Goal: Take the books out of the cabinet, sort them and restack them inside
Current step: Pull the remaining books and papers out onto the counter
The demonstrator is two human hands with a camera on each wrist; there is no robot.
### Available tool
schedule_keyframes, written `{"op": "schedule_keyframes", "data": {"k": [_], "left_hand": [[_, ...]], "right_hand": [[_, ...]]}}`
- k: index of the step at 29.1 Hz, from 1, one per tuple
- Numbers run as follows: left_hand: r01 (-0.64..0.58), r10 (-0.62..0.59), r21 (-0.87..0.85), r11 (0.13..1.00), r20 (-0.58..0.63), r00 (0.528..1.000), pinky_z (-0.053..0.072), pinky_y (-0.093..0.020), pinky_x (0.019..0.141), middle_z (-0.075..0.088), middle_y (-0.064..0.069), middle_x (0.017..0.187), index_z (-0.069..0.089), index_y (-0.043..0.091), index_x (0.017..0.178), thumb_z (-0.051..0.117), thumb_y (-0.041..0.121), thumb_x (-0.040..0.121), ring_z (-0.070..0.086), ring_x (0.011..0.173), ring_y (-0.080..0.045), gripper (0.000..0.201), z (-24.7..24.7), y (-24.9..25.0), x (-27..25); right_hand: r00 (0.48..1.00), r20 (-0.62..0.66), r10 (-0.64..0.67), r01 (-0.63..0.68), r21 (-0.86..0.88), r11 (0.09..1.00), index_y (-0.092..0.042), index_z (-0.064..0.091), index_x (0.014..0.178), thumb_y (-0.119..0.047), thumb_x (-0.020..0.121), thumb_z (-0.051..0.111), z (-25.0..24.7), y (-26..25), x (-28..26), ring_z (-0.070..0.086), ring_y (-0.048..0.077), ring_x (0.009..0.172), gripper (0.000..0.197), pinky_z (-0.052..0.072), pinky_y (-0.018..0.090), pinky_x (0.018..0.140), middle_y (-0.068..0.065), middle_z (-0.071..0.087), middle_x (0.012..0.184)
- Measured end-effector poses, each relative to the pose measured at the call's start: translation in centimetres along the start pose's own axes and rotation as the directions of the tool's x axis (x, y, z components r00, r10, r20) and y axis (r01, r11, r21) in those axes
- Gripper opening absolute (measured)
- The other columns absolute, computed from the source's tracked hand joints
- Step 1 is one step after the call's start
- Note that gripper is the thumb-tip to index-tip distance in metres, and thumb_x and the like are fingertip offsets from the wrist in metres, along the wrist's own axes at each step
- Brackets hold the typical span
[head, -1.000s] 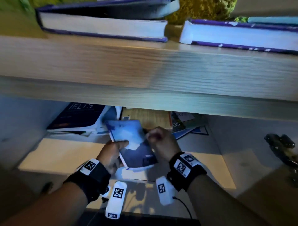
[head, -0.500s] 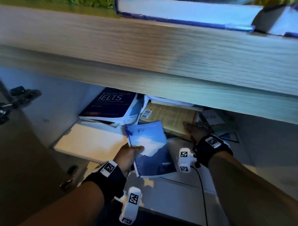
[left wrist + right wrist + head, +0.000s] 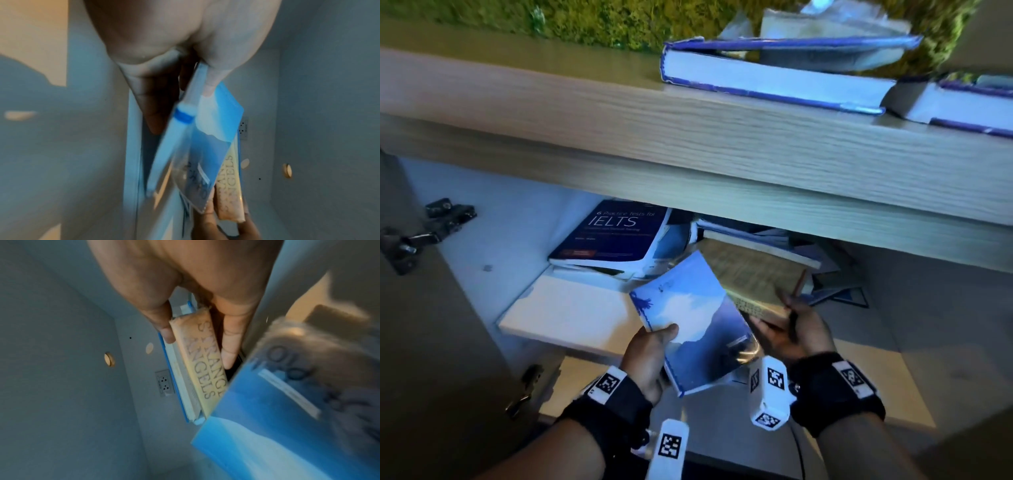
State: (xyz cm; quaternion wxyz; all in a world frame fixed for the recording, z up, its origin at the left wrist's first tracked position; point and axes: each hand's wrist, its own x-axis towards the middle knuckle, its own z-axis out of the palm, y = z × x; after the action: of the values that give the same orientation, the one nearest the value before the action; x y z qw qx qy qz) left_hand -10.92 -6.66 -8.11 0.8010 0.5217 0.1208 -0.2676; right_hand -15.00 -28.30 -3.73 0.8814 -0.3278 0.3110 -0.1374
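My left hand (image 3: 650, 353) grips a blue sky-cover book (image 3: 695, 318) by its spine edge in front of the open cabinet; its thumb lies on the cover (image 3: 216, 123). My right hand (image 3: 791, 329) grips a tan book (image 3: 753, 277) by its spine, which reads "Strange Angels" (image 3: 203, 363), thumb on one side and fingers on the other. That book is tilted out of the pile on the cabinet shelf (image 3: 571, 315). A dark IELTS book (image 3: 609, 236) lies at the shelf's left on other books.
Thick purple-edged books (image 3: 767, 78) lie on the wooden cabinet top (image 3: 619, 130). More books (image 3: 835, 291) sit behind and right of the tan one. A door hinge (image 3: 424, 229) juts out at left. A wall socket (image 3: 164, 384) shows at the cabinet's back.
My right hand let go of the blue book, reached into the cabinet and took hold of the tan book. My left hand kept the blue book, now tilted to the left.
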Motion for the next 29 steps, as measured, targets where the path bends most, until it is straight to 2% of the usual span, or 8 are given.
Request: {"op": "schedule_keyframes", "data": {"k": [9,12,14,16,19,23,26,29], "left_hand": [[-0.074,0.070,-0.093,0.993,-0.045,0.997,0.054,-0.044,0.080,0.076,-0.010,0.100,0.067,0.018,0.111,0.055,0.008,0.097,0.070,0.086,-0.032,0.020,-1.5,0.2,-0.7],[-0.067,0.066,-0.018,0.998,-0.038,0.997,0.056,-0.039,0.071,0.073,-0.015,0.094,0.064,0.004,0.114,0.059,0.009,0.093,0.072,0.076,-0.028,0.022,0.0,0.5,-0.7],[-0.054,0.056,-0.065,0.996,0.023,0.998,0.058,-0.038,0.075,0.074,-0.015,0.096,0.065,0.007,0.114,0.058,0.027,0.099,0.074,0.078,-0.029,0.027,0.4,1.0,-1.3],[0.002,0.020,-0.166,0.986,0.132,0.991,0.054,-0.048,0.094,0.074,-0.017,0.114,0.066,0.017,0.124,0.043,0.069,0.093,0.071,0.104,-0.035,0.064,0.3,1.0,-1.5],[-0.058,0.085,-0.145,0.988,0.188,0.978,0.050,-0.056,0.098,0.070,-0.015,0.124,0.062,0.026,0.131,0.045,0.081,0.080,0.067,0.115,-0.038,0.078,-0.7,0.9,-1.3],[-0.135,0.135,-0.034,0.990,-0.001,0.991,0.052,-0.055,0.093,0.071,-0.012,0.124,0.065,0.018,0.126,0.083,0.044,0.072,0.068,0.112,-0.037,0.062,-2.4,0.9,0.5],[-0.147,0.147,-0.026,0.989,0.005,0.989,0.054,-0.043,0.081,0.075,-0.014,0.114,0.069,0.010,0.119,0.069,0.026,0.088,0.071,0.103,-0.035,0.036,-3.3,0.8,0.4],[-0.151,0.151,-0.014,0.988,0.017,0.988,0.048,-0.057,0.100,0.072,-0.015,0.120,0.068,0.010,0.123,0.076,0.034,0.078,0.067,0.113,-0.039,0.051,-4.4,0.7,0.6]], "right_hand": [[0.998,0.059,-0.024,0.018,0.100,0.995,-0.013,0.066,0.100,-0.018,0.098,0.055,1.1,-0.8,-6.7,0.063,0.036,0.116,0.012,0.063,0.049,0.067,0.017,0.069,0.117],[0.990,0.139,0.002,-0.023,0.154,0.988,-0.010,0.064,0.107,-0.018,0.099,0.055,2.1,1.4,-8.9,0.066,0.037,0.113,0.015,0.063,0.049,0.072,0.020,0.070,0.121],[0.987,0.163,0.014,-0.041,0.162,0.986,-0.008,0.066,0.109,-0.017,0.097,0.057,2.2,3.4,-9.8,0.071,0.036,0.103,0.018,0.062,0.049,0.076,0.022,0.072,0.118],[0.984,0.172,0.055,-0.083,0.157,0.984,-0.004,0.066,0.117,-0.016,0.092,0.061,2.0,5.9,-9.9,0.071,0.037,0.106,0.028,0.060,0.050,0.084,0.023,0.069,0.124],[0.969,0.171,0.177,-0.164,-0.090,0.982,-0.008,0.069,0.122,-0.023,0.088,0.069,1.2,8.8,-9.6,0.070,0.027,0.108,0.038,0.064,0.038,0.078,0.009,0.065,0.129],[0.886,0.165,0.433,-0.201,-0.706,0.679,-0.016,0.068,0.093,-0.044,0.088,0.071,-0.7,8.4,-10.3,0.057,0.016,0.056,0.029,0.049,0.029,0.055,0.008,0.059,0.074],[0.970,0.218,0.110,0.090,-0.738,0.668,-0.010,0.069,0.074,-0.020,0.097,0.063,-0.8,5.1,-8.5,0.048,0.018,0.046,0.026,0.040,0.024,0.047,0.004,0.057,0.057],[0.950,0.262,-0.170,0.311,-0.729,0.610,-0.007,0.072,0.064,-0.021,0.096,0.064,0.1,0.8,-5.8,0.045,0.014,0.039,0.036,0.037,0.021,0.044,0.004,0.057,0.050]]}}
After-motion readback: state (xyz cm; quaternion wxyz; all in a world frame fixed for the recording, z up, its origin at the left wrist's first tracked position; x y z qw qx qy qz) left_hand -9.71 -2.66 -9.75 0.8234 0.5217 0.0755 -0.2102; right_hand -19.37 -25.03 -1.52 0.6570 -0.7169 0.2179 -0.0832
